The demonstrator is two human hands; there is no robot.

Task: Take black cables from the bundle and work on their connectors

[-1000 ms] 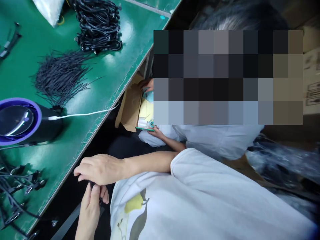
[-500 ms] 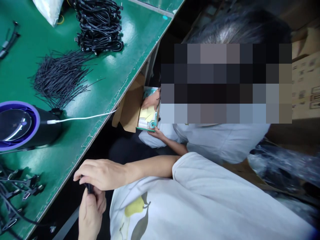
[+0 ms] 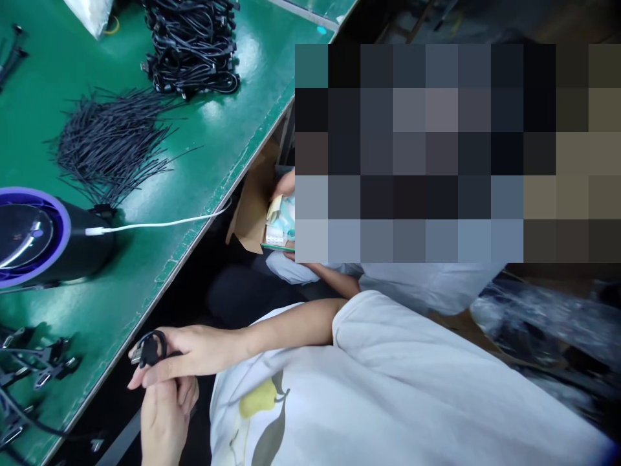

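Observation:
A coiled black USB cable (image 3: 151, 349), its metal plug showing, sits between my two hands just off the table edge. My right hand (image 3: 194, 349) reaches in from above, fingers bent and thumb pressed against the cable. Directly beneath it, my left hand (image 3: 165, 414) is closed, its thumb up against the right hand's thumb. Most of the cable inside the left hand is hidden. On the green table (image 3: 194, 155) lie a spread of thin black ties (image 3: 114, 142) and a stack of bundled black cables (image 3: 191, 48). More cables with plugs (image 3: 41, 362) lie at the lower left.
A black cylindrical device with a purple rim (image 3: 63, 226) stands on the table, and a white cord (image 3: 160, 224) runs from it over the edge. A co-worker in a light shirt (image 3: 427, 285) sits close by, hands at an open box (image 3: 252, 213). Plastic wrap (image 3: 548, 330) lies right.
My right hand has turned and lowered slightly, bringing the coiled cable and its plug into sight above the fingers. The left hand has shifted a little left. The view has moved slightly.

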